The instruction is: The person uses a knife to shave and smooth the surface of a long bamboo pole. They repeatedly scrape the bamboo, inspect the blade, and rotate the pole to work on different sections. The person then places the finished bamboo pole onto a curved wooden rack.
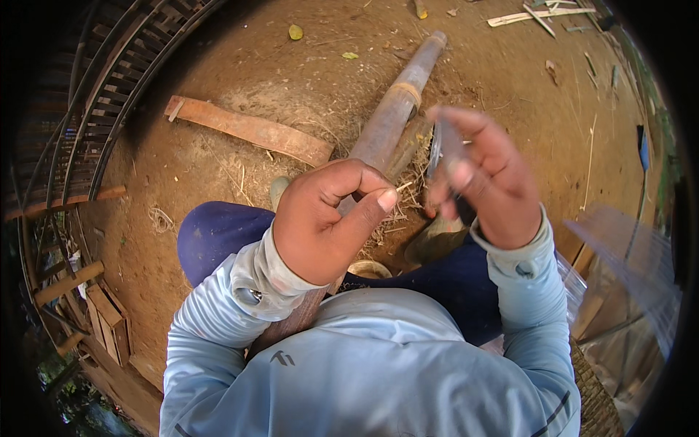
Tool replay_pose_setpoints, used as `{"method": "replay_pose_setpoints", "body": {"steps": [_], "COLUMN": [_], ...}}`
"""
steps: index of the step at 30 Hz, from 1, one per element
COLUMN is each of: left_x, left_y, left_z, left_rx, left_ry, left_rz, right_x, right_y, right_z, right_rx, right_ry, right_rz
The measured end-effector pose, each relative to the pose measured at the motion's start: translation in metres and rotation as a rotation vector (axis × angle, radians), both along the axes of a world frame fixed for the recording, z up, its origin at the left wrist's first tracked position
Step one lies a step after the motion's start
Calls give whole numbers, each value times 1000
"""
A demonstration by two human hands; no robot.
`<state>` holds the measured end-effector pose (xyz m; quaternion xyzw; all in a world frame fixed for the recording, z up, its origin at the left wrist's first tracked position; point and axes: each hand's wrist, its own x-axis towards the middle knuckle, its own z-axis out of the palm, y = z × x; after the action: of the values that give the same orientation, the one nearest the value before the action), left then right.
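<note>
My left hand (pixel 320 218) is closed in a pinch, thumb against forefinger, with the tip of a thin pale sliver (pixel 404 187) sticking out. To its right, my right hand (pixel 499 178) is raised and partly smeared by motion. It grips what looks like a knife (pixel 449 142), a greyish blade between the fingers and a dark part below the palm. A long brown bamboo pole (pixel 382 131) with a tan binding (pixel 405 90) slants away beneath my hands, its near end passing under my left forearm.
A reddish wooden plank (pixel 247 130) lies left of the pole on bare soil. Pale split strips (pixel 542 14) are scattered at the far right. Clear plastic sheeting (pixel 626 247) hangs on the right, and a slatted bamboo structure (pixel 109 95) stands at the left. Fibre shavings surround my feet.
</note>
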<state>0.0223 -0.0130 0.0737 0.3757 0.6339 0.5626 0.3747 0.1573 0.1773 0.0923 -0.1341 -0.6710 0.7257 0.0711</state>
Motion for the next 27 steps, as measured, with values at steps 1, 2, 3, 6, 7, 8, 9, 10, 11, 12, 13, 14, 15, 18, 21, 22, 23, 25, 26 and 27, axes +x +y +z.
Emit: {"method": "replay_pose_setpoints", "body": {"steps": [1, 2, 3, 6, 7, 8, 9, 10, 11, 12, 13, 14, 15, 18, 21, 22, 23, 25, 26, 27], "left_x": [0, 0, 0, 3, 3, 3, 2, 2, 2, 2, 1, 1, 0, -1, -1, -1, -1, -2, -2, -1], "left_y": [0, 1, 1, 0, 0, 1, 2, 2, 2, 1, 1, 1, 0, -2, -3, -2, -2, -2, -2, -2], "left_z": [0, -2, -5, -1, 2, 2, 2, 2, 2, 2, 2, 2, 3, -3, -5, -5, -5, -3, -4, -6], "left_rx": [-16, 32, 76, 84, 68, 85, 102, 119, 98, 77, 57, 54, 50, 51, 45, 42, 41, 40, 42, 46], "left_ry": [-49, -53, -57, -170, -225, -232, -238, -245, -271, -298, -325, -333, -340, -257, -186, -174, -159, -127, -132, -136], "left_rz": [20, 33, 48, 54, 49, 22, -5, -31, -38, -47, -56, -64, -69, -62, -52, -51, -53, -53, -46, -39], "right_x": [0, -1, -1, -1, -3, -3, -3, -2, -2, -1, -1, -1, -2, -3, -2, -2, -2, -3, -3, -3], "right_y": [-8, -13, -16, -21, -23, -24, -25, -26, -26, -26, -26, -26, -26, -25, -25, -25, -25, -25, -25, -25], "right_z": [4, 6, 4, 1, -1, -3, -4, -6, -7, -8, -9, -8, -7, -5, -8, -10, -11, -12, -13, -14], "right_rx": [-26, -52, -123, -49, -38, -41, -44, -46, -47, -48, -48, -77, -107, -164, -207, -222, -233, -256, -248, -240], "right_ry": [-33, -66, -86, -165, -152, -142, -131, -121, -115, -110, -105, -115, -124, -146, -123, -108, -104, -94, -84, -72], "right_rz": [71, 141, 208, 273, 268, 262, 257, 253, 252, 249, 247, 251, 258, 277, 277, 271, 263, 252, 241, 232]}}
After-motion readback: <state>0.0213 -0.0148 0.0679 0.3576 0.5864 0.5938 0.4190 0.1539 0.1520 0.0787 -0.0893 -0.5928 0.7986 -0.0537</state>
